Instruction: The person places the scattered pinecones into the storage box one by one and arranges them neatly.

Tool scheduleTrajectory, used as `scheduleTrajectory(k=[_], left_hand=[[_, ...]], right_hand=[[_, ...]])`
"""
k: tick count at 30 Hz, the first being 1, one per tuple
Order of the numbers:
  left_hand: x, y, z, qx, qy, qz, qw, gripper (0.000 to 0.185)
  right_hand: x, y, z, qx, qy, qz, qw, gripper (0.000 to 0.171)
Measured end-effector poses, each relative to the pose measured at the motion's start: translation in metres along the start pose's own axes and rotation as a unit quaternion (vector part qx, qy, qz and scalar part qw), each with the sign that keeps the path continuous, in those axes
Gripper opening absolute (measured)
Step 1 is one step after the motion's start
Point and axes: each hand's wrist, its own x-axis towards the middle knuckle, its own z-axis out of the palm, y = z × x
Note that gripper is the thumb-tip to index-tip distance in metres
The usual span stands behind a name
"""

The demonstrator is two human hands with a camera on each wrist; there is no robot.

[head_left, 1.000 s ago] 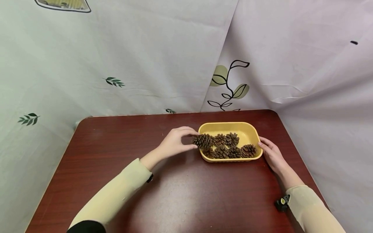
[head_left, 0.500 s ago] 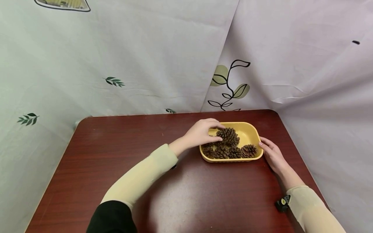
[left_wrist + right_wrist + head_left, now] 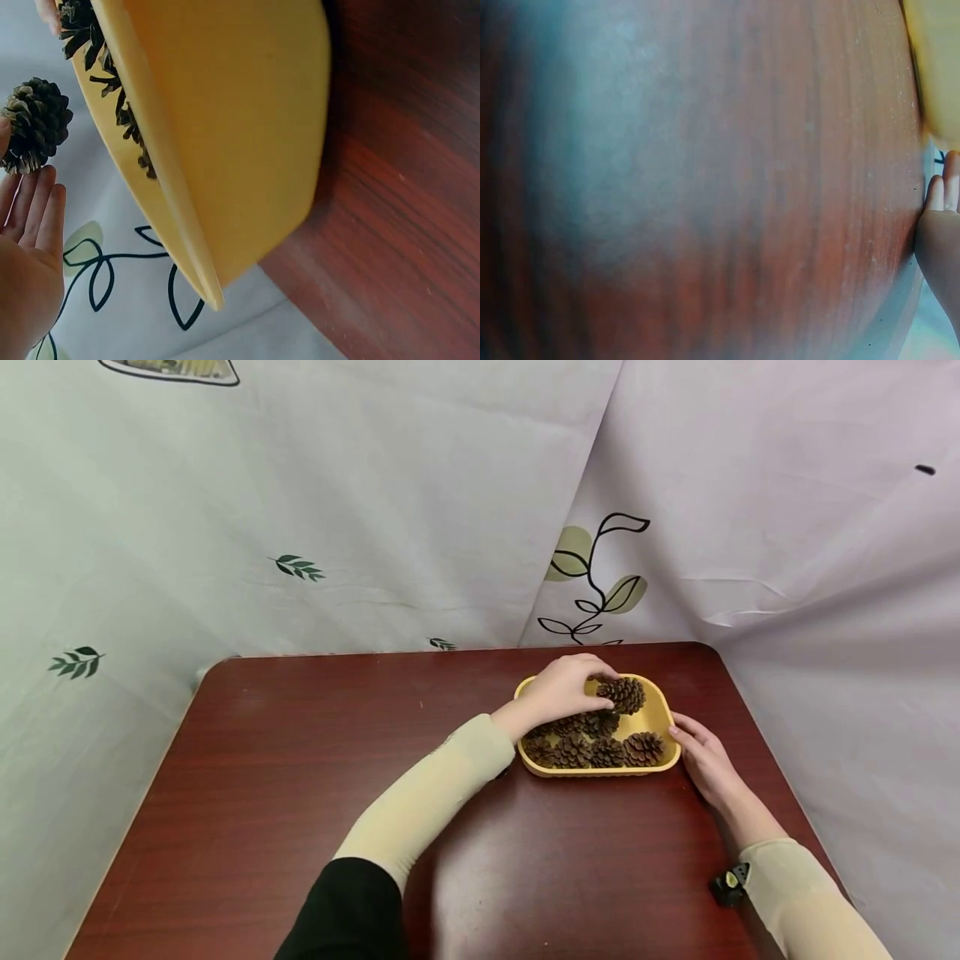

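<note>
A yellow tray sits at the table's far right and holds several pine cones. My left hand reaches over the tray's back part and grips one pine cone just above the tray's far right corner. In the left wrist view that pine cone sits at the fingertips of my left hand, beside the tray. My right hand lies on the table with straight fingers against the tray's right side. The right wrist view shows the right hand beside the tray.
The dark red wooden table has rounded corners and stops close behind the tray. Pale cloth with leaf prints hangs behind and along both sides. A small black clip sits at my right sleeve.
My left hand has carried the pine cone from the tray's left rim, over the other cones, to the tray's far right corner. The right hand stayed against the tray.
</note>
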Motion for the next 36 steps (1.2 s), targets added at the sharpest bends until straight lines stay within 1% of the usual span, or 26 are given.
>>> scheduleTrajectory(k=[5,9,14,19,23,30,36], left_hand=[[0.013,0.007,0.011,0.018,-0.011,-0.018,0.9996,0.045],[0.020,0.012,0.023,0.039,-0.022,-0.024,0.9987,0.047],[0.026,0.016,0.037,0.058,-0.019,-0.029,0.9977,0.046],[0.028,0.016,0.049,0.071,-0.025,-0.036,0.9965,0.044],[0.029,0.015,0.055,0.076,-0.034,-0.044,0.9955,0.042],[0.030,0.016,0.061,0.087,-0.048,-0.032,0.9946,0.039],[0.031,0.018,0.066,0.094,-0.060,-0.033,0.9933,0.040]], right_hand=[[-0.001,0.000,0.000,-0.001,0.002,-0.003,1.000,0.035],[-0.001,0.000,0.000,-0.003,0.002,-0.003,1.000,0.035],[0.000,0.001,0.001,0.001,-0.005,-0.009,1.000,0.037],[0.000,0.002,0.000,0.010,-0.009,-0.017,1.000,0.038],[0.000,0.002,0.000,0.013,-0.009,-0.019,1.000,0.038],[0.000,0.002,0.000,0.011,-0.009,-0.015,1.000,0.037],[0.000,0.003,0.000,0.010,-0.005,-0.015,1.000,0.037]])
